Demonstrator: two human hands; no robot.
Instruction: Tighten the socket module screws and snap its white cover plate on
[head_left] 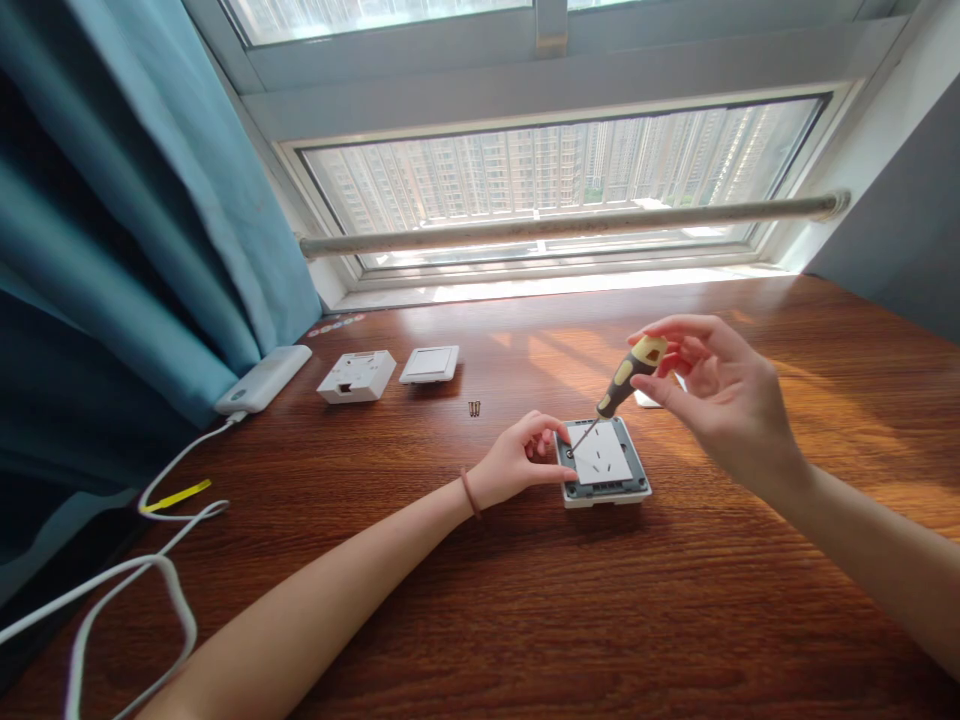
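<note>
A wall socket (pixel 602 462) with a white face and a grey frame lies on the wooden table, its white base showing at the near edge. My left hand (pixel 530 450) grips its left side between thumb and fingers. Above it, my right hand (pixel 712 385) holds a screwdriver (pixel 624 380) with a yellow and grey handle by the handle's upper end. The screwdriver leans down to the left, its tip at a screw (pixel 570 454) in the left side of the frame. A white flat piece (pixel 646 398) is partly hidden behind my right hand.
Left of the socket lie several small screws (pixel 474 409), a white switch panel (pixel 430 364) and a white mounting box (pixel 357 377). A white power bank (pixel 264 380) with a white cable (pixel 180 460) lies by the blue curtain (pixel 187 200). A window with a rail (pixel 570 228) borders the table's far side.
</note>
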